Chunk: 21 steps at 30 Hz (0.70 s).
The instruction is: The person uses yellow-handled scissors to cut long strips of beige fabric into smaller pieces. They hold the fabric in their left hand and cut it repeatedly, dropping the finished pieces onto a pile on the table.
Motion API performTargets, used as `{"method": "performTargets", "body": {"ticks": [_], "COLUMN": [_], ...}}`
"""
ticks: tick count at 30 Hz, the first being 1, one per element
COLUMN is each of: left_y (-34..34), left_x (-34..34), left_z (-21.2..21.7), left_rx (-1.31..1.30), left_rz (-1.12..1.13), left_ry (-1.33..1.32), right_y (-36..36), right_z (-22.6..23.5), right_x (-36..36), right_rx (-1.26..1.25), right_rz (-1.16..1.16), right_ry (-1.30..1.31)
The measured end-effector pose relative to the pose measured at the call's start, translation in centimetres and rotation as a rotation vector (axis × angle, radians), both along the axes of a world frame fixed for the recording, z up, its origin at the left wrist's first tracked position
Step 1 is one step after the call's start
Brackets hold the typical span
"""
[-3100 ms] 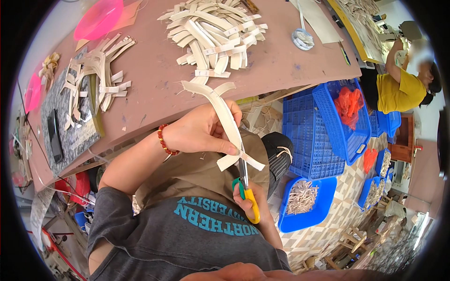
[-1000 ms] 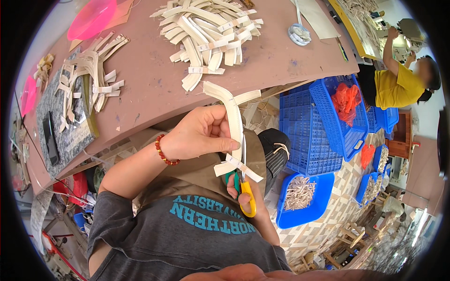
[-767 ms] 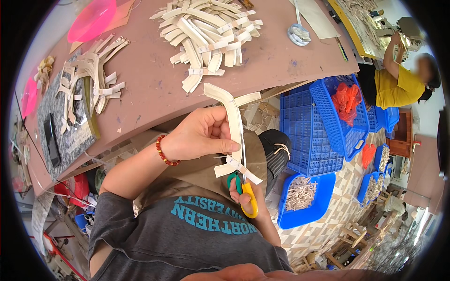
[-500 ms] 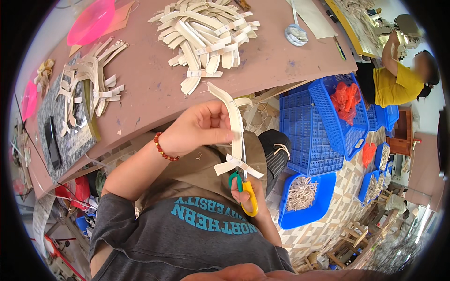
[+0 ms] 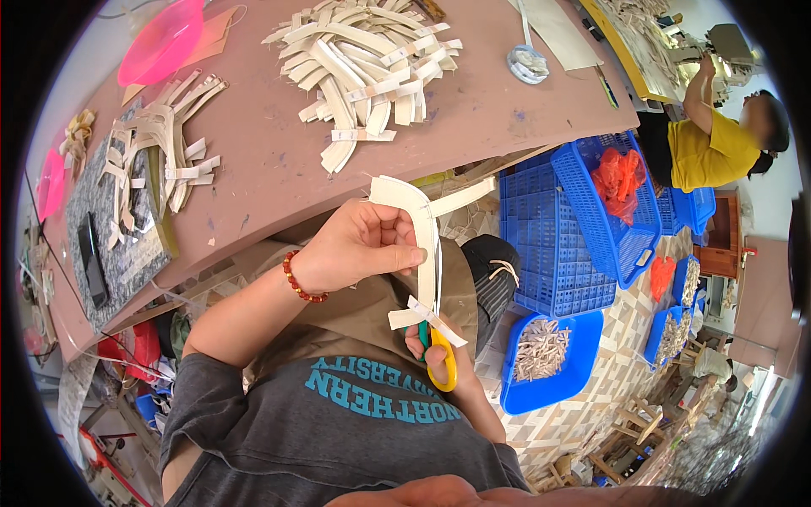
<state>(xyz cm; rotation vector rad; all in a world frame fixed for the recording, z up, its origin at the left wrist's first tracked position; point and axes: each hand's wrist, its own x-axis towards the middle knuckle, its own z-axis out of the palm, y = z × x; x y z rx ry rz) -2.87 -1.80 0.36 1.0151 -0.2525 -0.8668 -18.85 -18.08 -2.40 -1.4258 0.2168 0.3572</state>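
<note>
While one branched cream strip (image 5: pixel 426 262) sits mid-view, its trimming looks unfinished, and which strips in the large pile (image 5: pixel 363 63) at twelve o'clock and the smaller pile (image 5: pixel 171 139) at ten o'clock are done I cannot tell; the left hand (image 5: pixel 363 249) pinches the strip between thumb and curled fingers, and the right hand (image 5: pixel 463 362), at its six-o'clock end, grips the scissors (image 5: pixel 450 358) by their handles, blades mostly hidden

A workshop, with cut pieces heaped in bulk.
A long worktop (image 5: pixel 270 160) bears a big pile of cream strips (image 5: pixel 359 72); scissors (image 5: pixel 449 359) are in use beside it, blue crates (image 5: pixel 557 253) and a tub (image 5: pixel 581 359) of small pieces stand near, and a co-worker (image 5: pixel 714 152) works beyond.
</note>
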Motion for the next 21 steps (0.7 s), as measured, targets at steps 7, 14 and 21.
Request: {"method": "performTargets", "body": {"ticks": [7,14,21], "left_y": [0.2,0.2,0.2], "left_x": [0.1,0.0,0.0], "left_z": [0.1,-0.1,-0.3], "left_rx": [-0.003,0.072,0.080], "left_rz": [-0.029,-0.061,-0.094], "left_ry": [0.011,-0.037,-0.017], "right_y": [-0.9,-0.4,-1.3], "right_z": [-0.5,1.0,-0.3], "right_x": [-0.7,0.1,-1.0], "right_rx": [0.096,-0.043,0.123], "right_rz": [0.036,0.033,-0.003], "right_ry": [0.012,0.075,0.077]}}
